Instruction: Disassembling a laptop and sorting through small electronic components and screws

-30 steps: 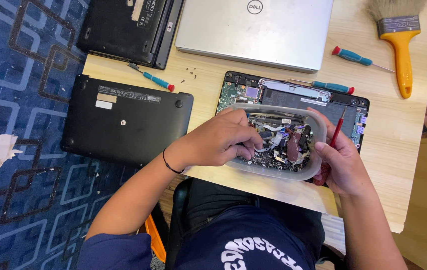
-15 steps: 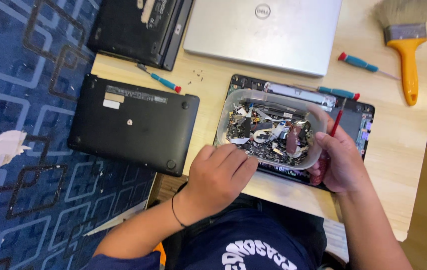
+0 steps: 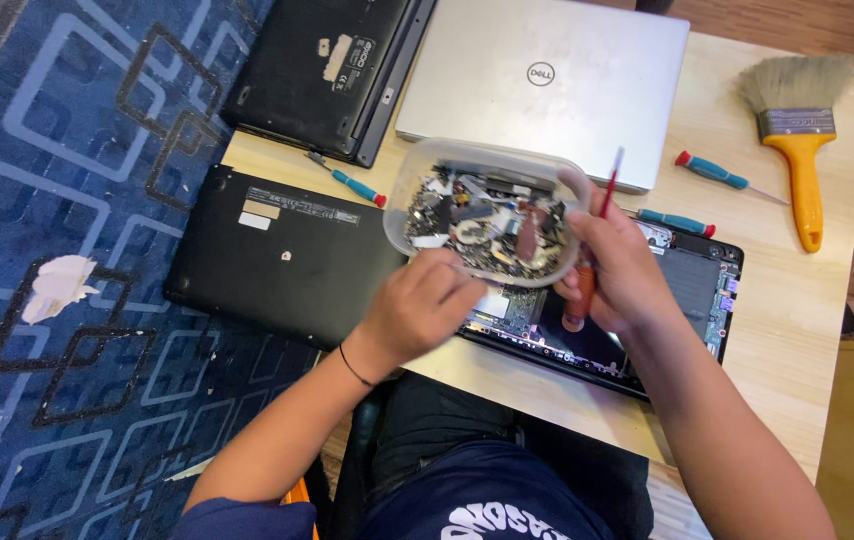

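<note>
My right hand (image 3: 622, 270) holds up a clear plastic tub (image 3: 399, 205) by its right rim, together with a red-handled screwdriver (image 3: 607, 195). Several small screws and laptop parts fill the tub. My left hand (image 3: 417, 310) is curled, its fingertips at the tub's lower left edge; nothing shows in it. Under both hands lies an opened black laptop (image 3: 692, 295) with its board exposed.
A black laptop base cover (image 3: 287, 250) lies to the left, and a silver laptop (image 3: 547, 80) and another black laptop (image 3: 327, 70) lie further back. Teal screwdrivers (image 3: 347, 182) (image 3: 712, 172) (image 3: 675, 222) and a yellow-handled brush (image 3: 797, 150) rest on the wooden table. Blue carpet with paper scraps (image 3: 57, 285) lies left.
The tub has come up off the opened laptop and moved left. My left hand left the inside of the tub, dropped back, then came to its lower edge.
</note>
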